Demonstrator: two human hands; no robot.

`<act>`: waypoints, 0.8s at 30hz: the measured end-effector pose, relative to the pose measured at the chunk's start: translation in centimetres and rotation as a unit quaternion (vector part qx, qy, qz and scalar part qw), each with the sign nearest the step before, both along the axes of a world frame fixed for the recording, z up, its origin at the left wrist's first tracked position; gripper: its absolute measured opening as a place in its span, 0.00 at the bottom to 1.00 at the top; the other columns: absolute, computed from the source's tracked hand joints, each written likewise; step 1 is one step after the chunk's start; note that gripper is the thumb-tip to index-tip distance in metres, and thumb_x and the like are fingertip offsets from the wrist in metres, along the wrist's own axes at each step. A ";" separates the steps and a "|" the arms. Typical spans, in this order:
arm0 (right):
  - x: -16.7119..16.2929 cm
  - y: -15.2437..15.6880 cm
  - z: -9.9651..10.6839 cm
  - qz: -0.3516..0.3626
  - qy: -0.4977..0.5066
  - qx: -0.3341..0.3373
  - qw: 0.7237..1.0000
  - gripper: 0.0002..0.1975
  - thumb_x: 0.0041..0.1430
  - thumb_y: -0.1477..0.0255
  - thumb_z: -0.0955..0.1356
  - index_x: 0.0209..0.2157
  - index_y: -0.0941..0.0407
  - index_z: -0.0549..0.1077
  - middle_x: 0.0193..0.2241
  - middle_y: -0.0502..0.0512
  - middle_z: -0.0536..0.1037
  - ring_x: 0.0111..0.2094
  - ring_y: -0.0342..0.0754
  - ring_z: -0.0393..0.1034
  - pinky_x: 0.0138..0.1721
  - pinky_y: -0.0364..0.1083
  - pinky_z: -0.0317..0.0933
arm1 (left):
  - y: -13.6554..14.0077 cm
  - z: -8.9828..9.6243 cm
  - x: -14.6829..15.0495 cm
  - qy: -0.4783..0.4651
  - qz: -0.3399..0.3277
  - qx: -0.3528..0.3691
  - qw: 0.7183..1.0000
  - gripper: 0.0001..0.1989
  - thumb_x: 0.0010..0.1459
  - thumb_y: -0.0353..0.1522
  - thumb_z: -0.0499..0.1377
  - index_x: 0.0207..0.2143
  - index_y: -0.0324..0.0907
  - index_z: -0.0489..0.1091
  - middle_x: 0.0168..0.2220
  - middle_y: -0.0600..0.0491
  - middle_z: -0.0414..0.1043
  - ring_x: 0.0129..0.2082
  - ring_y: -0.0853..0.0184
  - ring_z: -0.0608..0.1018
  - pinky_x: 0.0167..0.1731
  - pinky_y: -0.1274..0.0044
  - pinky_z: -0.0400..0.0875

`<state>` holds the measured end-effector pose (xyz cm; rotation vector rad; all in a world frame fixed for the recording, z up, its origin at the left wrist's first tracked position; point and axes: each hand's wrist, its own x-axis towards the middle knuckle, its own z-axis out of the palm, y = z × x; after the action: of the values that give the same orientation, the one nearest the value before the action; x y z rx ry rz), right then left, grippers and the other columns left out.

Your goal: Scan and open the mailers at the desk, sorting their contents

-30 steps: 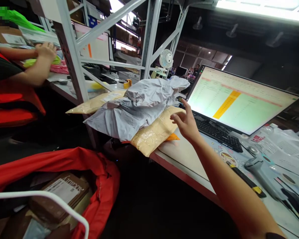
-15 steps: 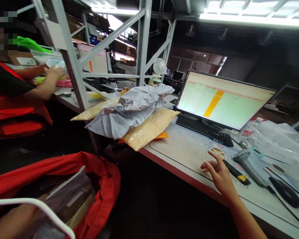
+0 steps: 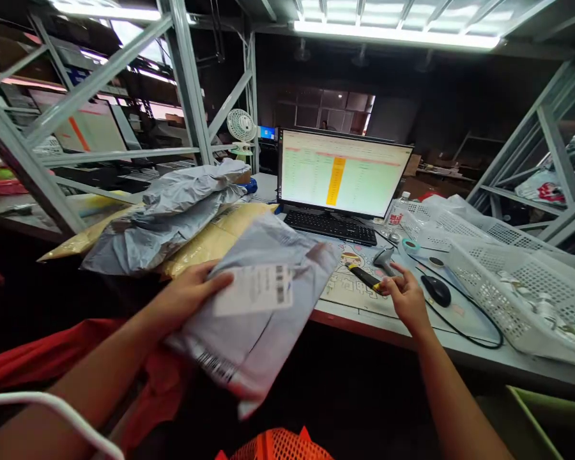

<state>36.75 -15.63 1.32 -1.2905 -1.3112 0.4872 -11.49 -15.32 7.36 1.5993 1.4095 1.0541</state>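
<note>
I see the left hand (image 3: 194, 295) clamped on the grey parcel (image 3: 263, 338); below this grip, its corner has open room before the table edge (image 3: 359, 317); right hand (image 3: 406, 301) is by the cutter (image 3: 361, 275), closed or not I cannot tell

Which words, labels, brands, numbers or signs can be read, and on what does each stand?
No text is readable:
Grey parcel in the left hand: white label and barcodes, blurred.
Centre monitor: table rows, too small.
Far-left monitor: too small.
Bottle: red marks, too small.
Desk mat: outlined characters, unclear.
Bag on the right rack: red marks, blurred.
</note>
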 end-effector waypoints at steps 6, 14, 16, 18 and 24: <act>5.5 2.9 1.1 -0.124 -0.186 -0.049 0.973 0.38 0.62 0.50 0.68 0.64 0.61 0.69 0.36 0.61 0.82 0.37 0.57 0.78 0.47 0.57 0.72 | 10.8 -2.6 8.8 -0.071 -0.047 -0.051 0.995 0.33 0.42 0.54 0.69 0.42 0.38 0.78 0.39 0.44 0.82 0.35 0.56 0.80 0.31 0.73 0.73; 7.4 8.7 0.3 -0.194 -0.427 -0.275 0.839 0.31 0.69 0.64 0.67 0.66 0.68 0.67 0.58 0.80 0.74 0.59 0.69 0.72 0.58 0.59 0.65 | 14.1 -4.5 11.6 0.029 0.002 -0.012 1.000 0.19 0.54 0.38 0.65 0.44 0.33 0.77 0.50 0.36 0.79 0.57 0.41 0.75 0.59 0.56 0.68; 6.8 9.9 0.2 -0.189 -0.441 -0.325 0.815 0.30 0.70 0.63 0.66 0.65 0.67 0.66 0.55 0.79 0.76 0.57 0.69 0.73 0.55 0.59 0.66 | 11.2 -3.1 12.5 0.049 0.032 0.078 0.995 0.18 0.58 0.34 0.64 0.50 0.36 0.75 0.62 0.37 0.71 0.69 0.42 0.64 0.70 0.55 0.54; 6.1 10.8 0.1 -0.197 -0.457 -0.348 0.794 0.28 0.70 0.62 0.66 0.63 0.66 0.66 0.54 0.77 0.76 0.57 0.67 0.73 0.54 0.57 0.67 | 6.8 -0.7 13.5 0.051 -0.041 0.205 0.976 0.12 0.62 0.32 0.63 0.48 0.41 0.75 0.60 0.42 0.73 0.66 0.49 0.69 0.71 0.57 0.55; 4.3 11.9 0.4 -0.226 -0.451 -0.381 0.775 0.28 0.68 0.62 0.68 0.61 0.66 0.66 0.57 0.76 0.74 0.60 0.66 0.71 0.56 0.56 0.66 | -4.6 6.6 15.5 0.001 -0.573 0.297 0.764 0.11 0.72 0.30 0.54 0.51 0.44 0.74 0.46 0.49 0.82 0.45 0.63 0.83 0.46 0.74 0.79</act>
<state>41.03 -3.70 1.74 -2.6756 -1.5150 -0.0153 4.00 -19.95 13.93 2.3570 -0.1558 0.6882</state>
